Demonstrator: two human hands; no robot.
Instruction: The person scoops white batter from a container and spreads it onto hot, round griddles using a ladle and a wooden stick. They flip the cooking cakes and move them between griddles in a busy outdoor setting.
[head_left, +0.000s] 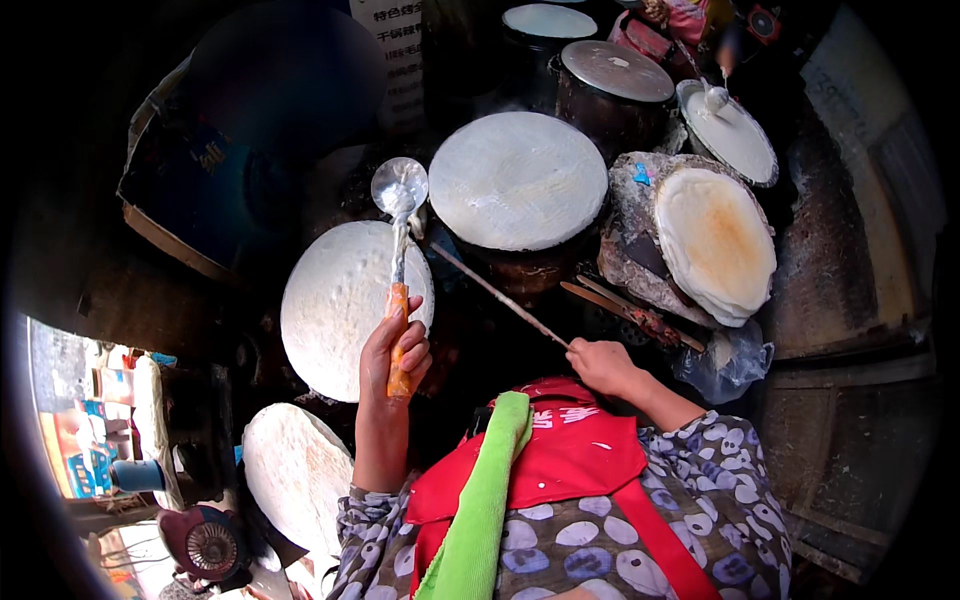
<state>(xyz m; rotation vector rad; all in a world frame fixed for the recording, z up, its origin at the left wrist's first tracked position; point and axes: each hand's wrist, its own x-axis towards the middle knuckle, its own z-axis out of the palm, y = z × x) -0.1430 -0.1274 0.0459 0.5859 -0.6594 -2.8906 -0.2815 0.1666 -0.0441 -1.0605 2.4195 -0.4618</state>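
My left hand (391, 356) grips the orange handle of a metal ladle (400, 191), raised with white batter clinging to its bowl. Behind the ladle lies a round white surface (330, 300), slightly dimpled. In my right hand (604, 367) is one end of a thin stick (502, 298). It slants up and left, its far tip near the front of a dark pot (525, 270). A smooth white round sheet (517, 180) covers that pot's top. To the right, a stack of white flat rounds (716, 240), browned in the middle, rests on a crusted block (634, 199).
Wooden sticks (600, 296) and a plastic bag (724, 367) lie by the block. Farther back are a lidded pot (619, 71) and a basin of white batter (731, 135), where another person's hand (726, 60) is. Another white round (296, 465) and a fan (202, 544) are lower left.
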